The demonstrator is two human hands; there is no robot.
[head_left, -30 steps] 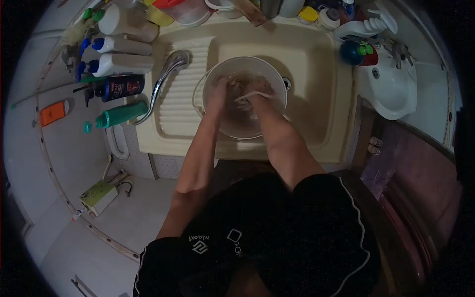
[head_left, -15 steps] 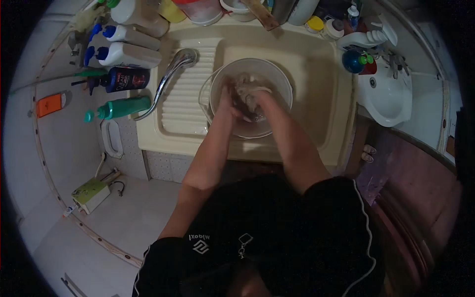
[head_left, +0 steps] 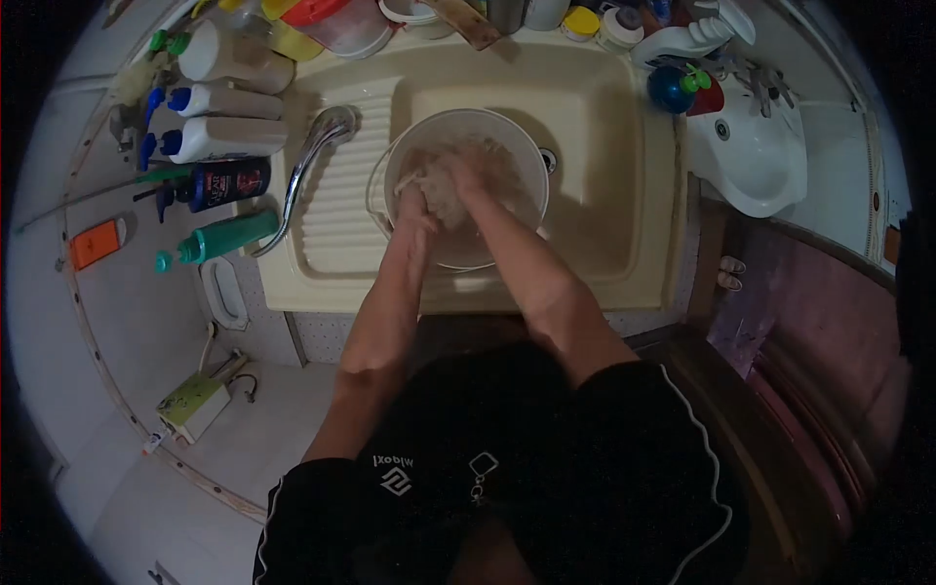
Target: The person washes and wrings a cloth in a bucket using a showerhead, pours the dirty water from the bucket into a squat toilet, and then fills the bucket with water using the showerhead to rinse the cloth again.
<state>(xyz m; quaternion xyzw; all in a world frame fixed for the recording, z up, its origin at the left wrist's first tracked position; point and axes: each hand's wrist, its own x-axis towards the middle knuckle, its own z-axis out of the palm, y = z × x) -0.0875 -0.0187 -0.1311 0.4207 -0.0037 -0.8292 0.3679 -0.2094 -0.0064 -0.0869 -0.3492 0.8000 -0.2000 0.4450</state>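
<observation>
A white bucket with murky water stands in the cream sink, overlapping the ribbed drainboard. A pale, wet cloth-like item lies in the water. My left hand is inside the bucket at its left, against the pale item, its fingers hidden by the item and the water. My right hand reaches deeper into the middle of the bucket, blurred by motion and touching the same item. Its fingers cannot be made out.
A chrome faucet arches over the drainboard at the left. Several bottles stand left of it, including a green one. Tubs and bottles line the sink's back edge. A white washbasin is at the right.
The pale item has shifted toward the left of the bucket and spread. My right hand has moved left and further in, while my left hand has turned and drawn back slightly. The camera view has shifted.
</observation>
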